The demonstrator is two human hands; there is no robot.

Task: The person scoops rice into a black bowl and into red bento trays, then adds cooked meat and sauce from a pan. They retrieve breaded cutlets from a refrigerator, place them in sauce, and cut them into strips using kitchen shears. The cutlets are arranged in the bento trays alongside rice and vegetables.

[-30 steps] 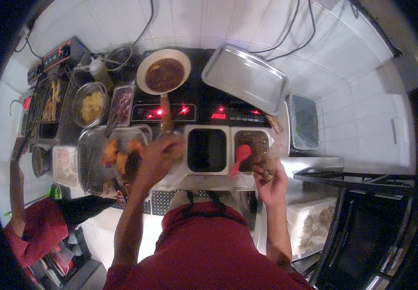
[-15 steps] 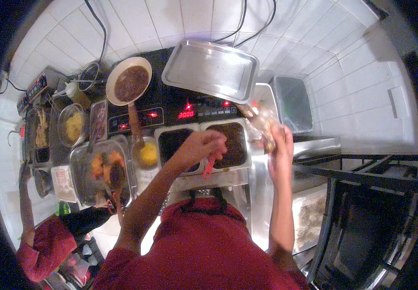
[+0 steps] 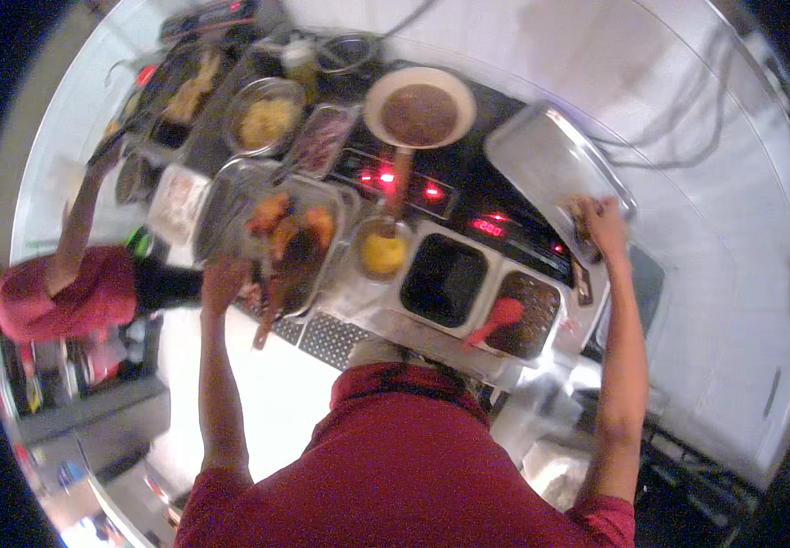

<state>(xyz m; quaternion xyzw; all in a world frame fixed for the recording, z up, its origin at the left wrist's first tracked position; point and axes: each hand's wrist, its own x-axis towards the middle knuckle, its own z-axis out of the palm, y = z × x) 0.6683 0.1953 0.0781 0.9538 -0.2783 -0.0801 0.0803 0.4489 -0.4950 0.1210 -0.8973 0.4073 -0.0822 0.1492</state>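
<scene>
My left hand [image 3: 225, 279] is at the near left edge of a clear tub [image 3: 333, 274] of orange-brown food pieces. Motion blur smears its fingers, so what they do is unclear. A dark-bowled wooden spoon [image 3: 273, 306] leans in that tub. On the right, my right hand [image 3: 603, 224] is closed at the near end of a tilted metal tray [image 3: 554, 151], its fingers pinching a blurred brown lump of food [image 3: 581, 219]. A red spoon [image 3: 502, 314] rests over the steel pan of dark brown sauce [image 3: 527, 297].
A pan of brown food [image 3: 420, 114] sits on the black induction hob [image 3: 481, 196]. A bowl of yellow liquid [image 3: 384, 253] and a dark-filled pan [image 3: 445, 279] stand in front. Another person in red [image 3: 66, 292] works at the left, beside a white tub [image 3: 178, 203].
My left hand has left the red spoon and moved left to the clear tub. My right hand has gone from the white container to the metal tray. The whole view has turned left.
</scene>
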